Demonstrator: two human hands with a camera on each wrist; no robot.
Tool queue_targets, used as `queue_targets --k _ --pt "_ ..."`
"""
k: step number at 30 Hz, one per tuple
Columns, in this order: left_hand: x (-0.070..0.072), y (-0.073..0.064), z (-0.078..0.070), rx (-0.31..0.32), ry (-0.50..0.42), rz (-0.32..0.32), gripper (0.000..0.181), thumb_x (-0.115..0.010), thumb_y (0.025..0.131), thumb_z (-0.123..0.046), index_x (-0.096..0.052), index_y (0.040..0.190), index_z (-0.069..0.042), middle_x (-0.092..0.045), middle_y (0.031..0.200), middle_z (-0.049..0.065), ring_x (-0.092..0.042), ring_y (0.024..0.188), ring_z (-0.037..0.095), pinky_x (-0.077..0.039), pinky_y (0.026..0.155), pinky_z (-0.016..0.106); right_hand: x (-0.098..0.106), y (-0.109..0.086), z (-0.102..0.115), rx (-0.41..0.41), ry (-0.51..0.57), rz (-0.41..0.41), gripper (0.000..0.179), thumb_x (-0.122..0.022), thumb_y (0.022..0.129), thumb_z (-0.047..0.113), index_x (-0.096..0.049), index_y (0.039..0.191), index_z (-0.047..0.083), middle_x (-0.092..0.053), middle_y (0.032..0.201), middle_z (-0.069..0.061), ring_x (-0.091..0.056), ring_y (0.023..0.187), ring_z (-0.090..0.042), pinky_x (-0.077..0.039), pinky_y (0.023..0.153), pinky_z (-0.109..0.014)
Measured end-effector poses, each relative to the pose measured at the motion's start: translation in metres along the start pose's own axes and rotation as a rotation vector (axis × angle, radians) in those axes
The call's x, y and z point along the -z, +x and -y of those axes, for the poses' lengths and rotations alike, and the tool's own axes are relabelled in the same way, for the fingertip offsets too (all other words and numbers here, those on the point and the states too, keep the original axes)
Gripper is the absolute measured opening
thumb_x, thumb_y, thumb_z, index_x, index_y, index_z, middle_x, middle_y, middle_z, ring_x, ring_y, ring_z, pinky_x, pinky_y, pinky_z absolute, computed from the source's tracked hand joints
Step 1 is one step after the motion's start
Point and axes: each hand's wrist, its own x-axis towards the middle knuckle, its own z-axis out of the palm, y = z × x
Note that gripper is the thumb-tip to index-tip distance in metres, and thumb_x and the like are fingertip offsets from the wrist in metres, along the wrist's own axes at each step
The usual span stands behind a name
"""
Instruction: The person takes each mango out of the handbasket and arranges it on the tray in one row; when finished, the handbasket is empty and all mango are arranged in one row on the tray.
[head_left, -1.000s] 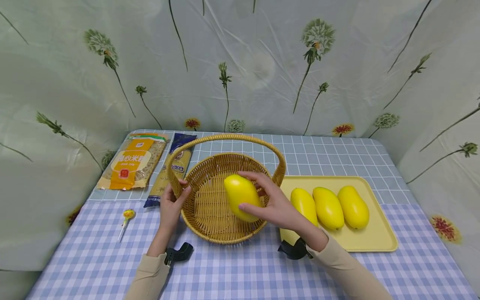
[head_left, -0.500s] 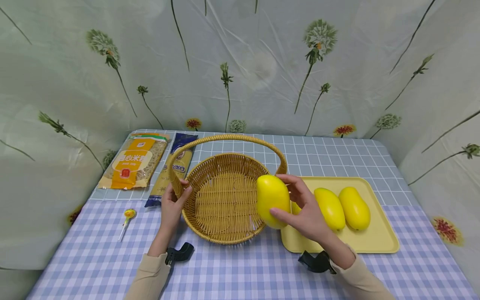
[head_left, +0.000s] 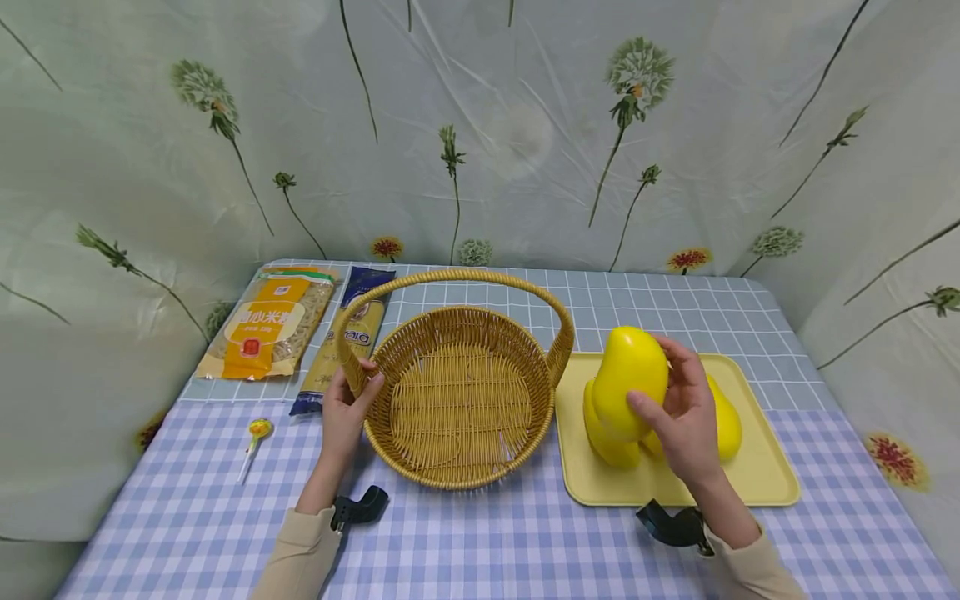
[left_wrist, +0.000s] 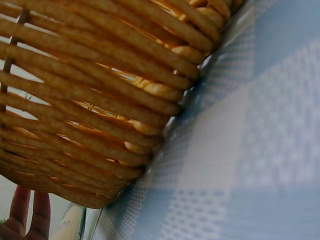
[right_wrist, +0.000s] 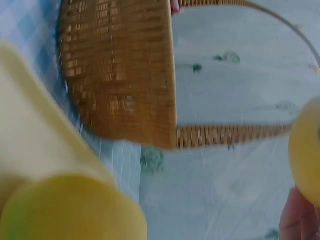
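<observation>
My right hand (head_left: 686, 417) grips a yellow mango (head_left: 630, 375) above the pale yellow tray (head_left: 765, 479). On the tray lie other mangoes, one at the left (head_left: 609, 442) and one at the right (head_left: 726, 421); another between them is mostly hidden behind the held one. My left hand (head_left: 348, 417) holds the wicker basket (head_left: 457, 479) by its left side, where the handle meets the rim. No fruit lies inside the basket. In the right wrist view the held mango (right_wrist: 307, 150) is cut off at the right edge.
A lollipop (head_left: 255, 442) lies on the checked cloth left of my left arm. Behind it are an orange-labelled food packet (head_left: 266, 325) and a narrow blue-and-gold packet (head_left: 337, 350), close beside the basket. A patterned curtain (head_left: 517, 142) hangs behind the table.
My right hand has carried the mango from over the basket rightward to above the tray. The left hand and the basket have stayed in place.
</observation>
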Motion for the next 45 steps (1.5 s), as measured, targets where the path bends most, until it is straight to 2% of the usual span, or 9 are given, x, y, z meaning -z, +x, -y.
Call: queue_targets --k 5,11,13,19,23,28,37,42,45 --pt "0.0 0.0 -0.001 0.016 0.01 -0.003 0.023 -0.062 0.09 0.002 -0.052 0.109 0.009 -0.057 0.101 0.001 -0.054 0.096 0.016 -0.042 0.08 0.024 0.02 0.0 0.001 -0.02 0.026 -0.196 0.052 -0.052 0.086 -0.013 -0.041 0.136 0.001 -0.045 0.125 -0.014 -0.046 0.105 -0.024 -0.044 0.086 -0.022" --pt "0.0 -0.001 -0.001 0.021 0.016 0.0 0.024 -0.062 0.09 0.001 -0.052 0.11 0.009 -0.057 0.101 0.003 -0.053 0.097 0.017 -0.042 0.08 0.025 0.047 0.005 -0.003 -0.153 0.054 -0.455 0.04 -0.052 0.094 -0.002 -0.043 0.132 0.007 -0.046 0.124 -0.013 -0.048 0.104 -0.023 -0.046 0.082 -0.02" --pt "0.001 -0.001 -0.001 0.025 0.017 0.0 0.024 -0.062 0.09 0.0 -0.052 0.11 0.009 -0.057 0.102 0.003 -0.053 0.098 0.017 -0.042 0.08 0.025 0.058 0.006 -0.006 -0.171 0.09 -0.523 0.039 -0.053 0.094 0.0 -0.044 0.131 0.007 -0.046 0.124 -0.013 -0.048 0.104 -0.023 -0.047 0.082 -0.02" --pt "0.0 -0.001 -0.001 0.025 0.014 -0.003 0.024 -0.062 0.09 0.001 -0.052 0.11 0.009 -0.057 0.102 0.002 -0.053 0.097 0.017 -0.042 0.08 0.025 0.09 0.007 -0.016 -0.193 0.127 -0.672 0.04 -0.06 0.091 0.0 -0.047 0.128 0.007 -0.046 0.121 -0.011 -0.049 0.103 -0.021 -0.047 0.08 -0.019" --pt "0.0 -0.001 0.0 0.016 0.006 -0.002 0.023 -0.061 0.09 0.003 -0.052 0.11 0.01 -0.057 0.101 0.002 -0.054 0.095 0.016 -0.042 0.079 0.025 0.112 0.004 -0.02 -0.251 0.058 -0.741 0.04 -0.063 0.09 0.003 -0.049 0.127 0.01 -0.047 0.117 -0.008 -0.05 0.1 -0.018 -0.047 0.075 -0.016" --pt "0.0 -0.001 0.0 0.025 0.014 -0.003 0.024 -0.062 0.09 0.001 -0.052 0.11 0.009 -0.057 0.101 0.002 -0.053 0.096 0.016 -0.042 0.079 0.024 0.135 0.0 -0.023 -0.403 -0.035 -0.764 0.046 -0.068 0.088 0.01 -0.051 0.13 0.016 -0.046 0.114 -0.001 -0.048 0.097 -0.013 -0.046 0.071 -0.012" --pt "0.0 -0.001 -0.001 0.024 0.017 -0.005 0.024 -0.062 0.09 0.001 -0.052 0.11 0.009 -0.057 0.101 0.002 -0.053 0.096 0.016 -0.041 0.079 0.025 0.17 -0.012 -0.041 -0.601 -0.208 -0.677 0.059 -0.075 0.082 0.026 -0.05 0.135 0.026 -0.045 0.112 0.009 -0.044 0.092 -0.006 -0.043 0.068 -0.009" --pt "0.0 0.0 -0.001 0.026 0.003 -0.005 0.024 -0.061 0.089 0.005 -0.051 0.11 0.01 -0.057 0.101 0.002 -0.053 0.095 0.016 -0.042 0.079 0.025 0.174 -0.016 -0.041 -0.688 -0.315 -0.618 0.065 -0.075 0.081 0.032 -0.046 0.139 0.024 -0.044 0.107 0.011 -0.041 0.09 -0.005 -0.042 0.065 -0.007" --pt "-0.001 0.0 -0.004 0.027 -0.006 -0.003 0.023 -0.06 0.089 0.008 -0.051 0.11 0.012 -0.057 0.101 0.004 -0.053 0.094 0.015 -0.042 0.078 0.024 0.173 -0.017 -0.037 -0.74 -0.397 -0.553 0.07 -0.073 0.083 0.034 -0.041 0.143 0.019 -0.042 0.104 0.011 -0.04 0.087 -0.005 -0.04 0.062 -0.006"
